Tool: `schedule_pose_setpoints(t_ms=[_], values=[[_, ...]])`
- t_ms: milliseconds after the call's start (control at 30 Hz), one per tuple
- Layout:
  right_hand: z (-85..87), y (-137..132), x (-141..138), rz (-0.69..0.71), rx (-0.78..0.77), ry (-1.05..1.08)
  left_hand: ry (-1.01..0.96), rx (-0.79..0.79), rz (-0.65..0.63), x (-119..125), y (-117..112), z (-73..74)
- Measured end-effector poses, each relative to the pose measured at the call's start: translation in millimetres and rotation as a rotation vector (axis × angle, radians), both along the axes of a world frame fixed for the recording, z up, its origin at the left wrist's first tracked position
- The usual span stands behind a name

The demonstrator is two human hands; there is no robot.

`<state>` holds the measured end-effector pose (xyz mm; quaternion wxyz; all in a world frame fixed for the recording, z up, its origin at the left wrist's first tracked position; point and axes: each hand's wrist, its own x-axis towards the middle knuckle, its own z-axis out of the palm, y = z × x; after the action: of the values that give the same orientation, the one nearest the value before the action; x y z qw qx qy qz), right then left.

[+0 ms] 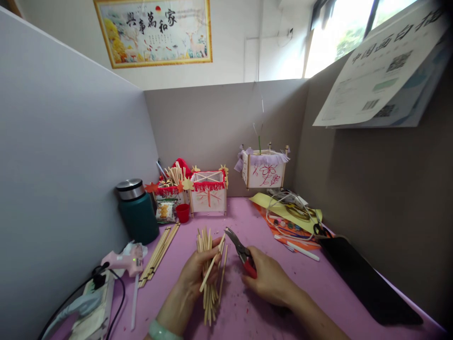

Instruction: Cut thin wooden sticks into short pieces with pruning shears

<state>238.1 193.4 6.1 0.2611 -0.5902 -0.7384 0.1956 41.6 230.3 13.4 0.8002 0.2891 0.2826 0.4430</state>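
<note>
My left hand [198,267] is closed around a bundle of thin wooden sticks [209,302], held roughly upright over the pink tabletop. One stick [212,267] slants across the front of the bundle, pinched near my thumb. My right hand [269,278] grips pliers [241,250] with red handles and dark metal jaws. The jaw tips are close to the upper end of the slanted stick; whether they touch it I cannot tell. Another stick [223,274] lies just right of the bundle. A pale green bangle [164,329] is on my left wrist.
Left stand a teal bottle [138,215], a pink glue gun [125,261], a power strip [95,307] and longer sticks [160,255]. Behind are a red cup [183,213] and a paper lantern [208,198]; another lantern [267,170] hangs right. A black tablet-like slab [368,278] lies right.
</note>
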Motion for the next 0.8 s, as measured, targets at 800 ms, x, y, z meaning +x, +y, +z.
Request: schedule_pose_setpoints(t_ms=[800], values=[[-13.5, 11.5, 2.8, -0.082, 0.000, -0.010, 0.081, 0.058, 0.104, -16.1, 4.0, 6.1]])
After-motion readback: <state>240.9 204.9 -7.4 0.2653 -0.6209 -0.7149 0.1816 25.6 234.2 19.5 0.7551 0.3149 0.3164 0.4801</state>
